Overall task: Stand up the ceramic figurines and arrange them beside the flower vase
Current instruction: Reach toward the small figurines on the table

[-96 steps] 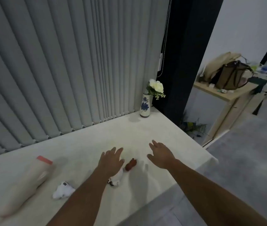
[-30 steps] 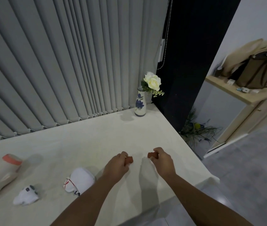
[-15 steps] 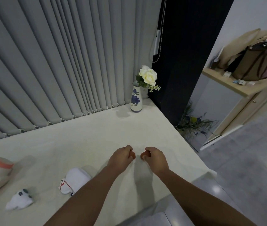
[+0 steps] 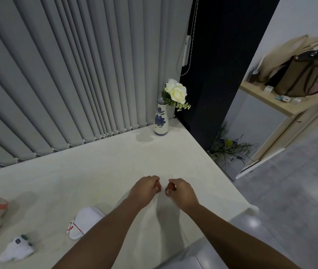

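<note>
White figurines [image 4: 85, 222] lie tipped at the table's [image 4: 96, 167] left; over the last second they slid further left in view, so the hands are heading toward the flower vase [image 4: 161, 121]. Left hand [image 4: 144, 188] and right hand [image 4: 181, 191] each pinch a small reddish-brown piece, mostly hidden, well short of it.

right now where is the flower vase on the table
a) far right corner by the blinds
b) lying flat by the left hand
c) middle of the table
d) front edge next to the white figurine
a: the flower vase stands upright at the table's far right corner, just in front of the blinds, well beyond both hands.
</note>
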Motion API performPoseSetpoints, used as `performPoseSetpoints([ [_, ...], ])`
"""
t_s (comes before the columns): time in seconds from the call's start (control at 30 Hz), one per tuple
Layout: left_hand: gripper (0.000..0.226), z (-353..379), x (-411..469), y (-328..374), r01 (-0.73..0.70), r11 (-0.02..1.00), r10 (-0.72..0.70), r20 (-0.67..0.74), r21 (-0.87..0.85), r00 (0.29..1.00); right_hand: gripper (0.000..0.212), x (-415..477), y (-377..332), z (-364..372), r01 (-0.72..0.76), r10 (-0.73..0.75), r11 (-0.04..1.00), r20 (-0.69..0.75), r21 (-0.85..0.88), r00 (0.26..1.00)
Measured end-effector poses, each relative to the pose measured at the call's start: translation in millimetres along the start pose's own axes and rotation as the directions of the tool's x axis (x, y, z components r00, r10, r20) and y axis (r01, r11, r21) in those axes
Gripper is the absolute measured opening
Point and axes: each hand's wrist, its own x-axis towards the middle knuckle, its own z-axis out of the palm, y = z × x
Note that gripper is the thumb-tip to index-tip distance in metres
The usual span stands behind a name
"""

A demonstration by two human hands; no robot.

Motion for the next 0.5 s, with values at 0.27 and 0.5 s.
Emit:
performPoseSetpoints([
  [0.27,0.025,-1.5,8.4,-4.3,-0.031,0.999,0.031,0.018,-0.031,0.999,0.018,8.4,-3.0,1.5,0.01,-0.01,1.0,0.024,-0.005,1.0],
  [0.5,0.026,-4.0,14.4,-4.6,-0.047,0.998,0.049,0.036,-0.051,0.998,0.028,14.0,-4.8,4.2,-0.063,0.063,0.992,0.003,0.105,0.998],
])
